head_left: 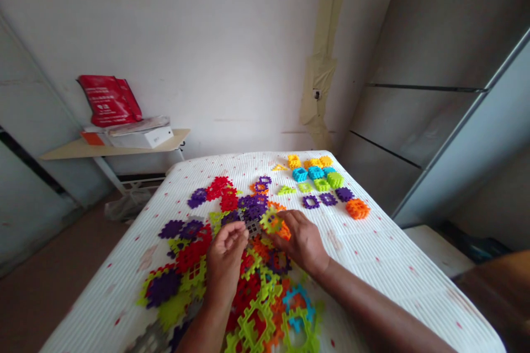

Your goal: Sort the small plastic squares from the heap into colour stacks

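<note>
Between the thumb and fingers of my right hand (304,241) is a lime green interlocking plastic tile (270,222), tilted above the pile. My left hand (227,248) is curled, with thumb and fingertips close together; what they hold, if anything, cannot be made out. Right beside those fingertips lies a grey windowed tile (253,227). Under and around both hands spreads a loose pile of notched tiles, among them red tiles (190,253), a purple tile (164,287), a lime green frame tile (255,322) and a blue ring tile (297,303).
Sorted stacks stand at the table's far right: yellow tiles (293,161), blue tiles (300,175), green tiles (335,180), purple tiles (344,194) and orange tiles (358,209). A white striped cloth (385,287) covers the table. Back left, a side table (78,149) bears a red bag (110,100).
</note>
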Demonstrator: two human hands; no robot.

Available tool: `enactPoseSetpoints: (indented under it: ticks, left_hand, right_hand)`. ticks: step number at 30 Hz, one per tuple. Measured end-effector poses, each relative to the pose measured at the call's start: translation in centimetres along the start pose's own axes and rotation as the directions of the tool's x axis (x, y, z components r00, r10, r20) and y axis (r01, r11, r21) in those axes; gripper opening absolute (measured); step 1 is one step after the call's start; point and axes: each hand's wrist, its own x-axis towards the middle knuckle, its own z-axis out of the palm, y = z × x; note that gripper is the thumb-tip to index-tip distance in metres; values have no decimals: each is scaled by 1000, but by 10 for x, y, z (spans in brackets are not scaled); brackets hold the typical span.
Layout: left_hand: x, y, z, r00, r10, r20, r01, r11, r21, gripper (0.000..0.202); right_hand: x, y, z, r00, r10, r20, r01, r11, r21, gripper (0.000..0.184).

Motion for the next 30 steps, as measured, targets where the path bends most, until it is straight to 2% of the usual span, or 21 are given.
enactPoseSetpoints:
  ticks: [2,5,9,12,17,20,30]
  left_hand:
    - [1,2,-3,1000,3,-22,-3,1000,-9,36]
    - [1,5,-7,1000,8,-16,-8,1000,0,35]
    - [2,4,-10,1000,20,-20,-19,999,42,36]
    - [5,0,-11,999,39,-38,-37,998,56,35]
    - [9,-3,-15,998,39,-51,-36,997,61,33]
    - [8,-1,-15,997,46,-63,-41,996,85,33]
    - [6,5,-13,996,49,-72,-42,995,95,32]
  right_hand:
    - [16,26,-9,991,125,-44,-130,983,-133,32]
    - [41,68,-18,941,331,-76,-336,878,-341,30]
    - [63,102,-15,888,460,7,-399,778,-485,30]
    - [70,110,-5,854,517,52,-414,737,-534,31]
    - [77,116,9,874,478,85,-354,747,-563,31]
    - [81,119,14,868,488,93,-357,742,-568,31]
    - [83,120,18,858,499,121,-345,734,-585,32]
